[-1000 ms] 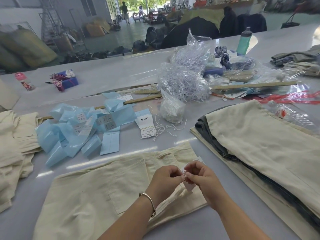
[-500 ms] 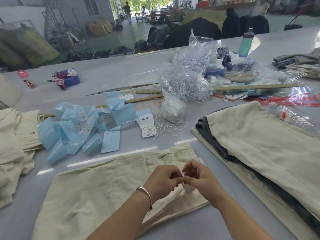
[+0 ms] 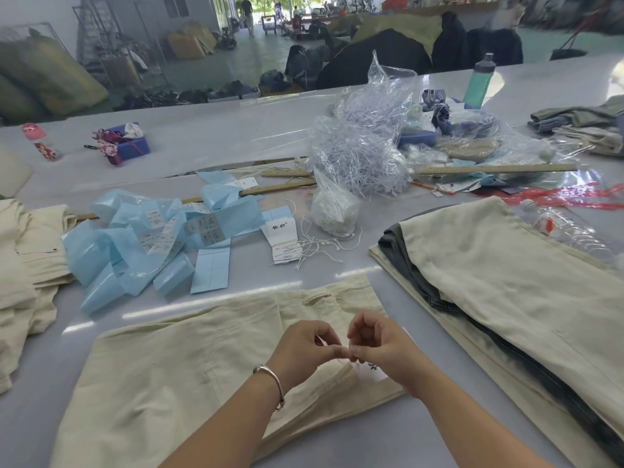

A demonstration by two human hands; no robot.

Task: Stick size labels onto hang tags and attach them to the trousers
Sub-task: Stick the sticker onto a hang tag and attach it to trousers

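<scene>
Our left hand and right hand pinch a string over cream trousers; clear bag of fasteners on the desk.

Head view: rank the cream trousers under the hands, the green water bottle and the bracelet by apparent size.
1. Cream trousers, largest by far.
2. Green water bottle.
3. Bracelet, smallest, though its nearness to the camera enlarges it, so its gap to the far bottle is unsure.

Our hands have dropped lower over the cream trousers, fingertips pinching closer together, the hang tag now beneath our right hand.
</scene>
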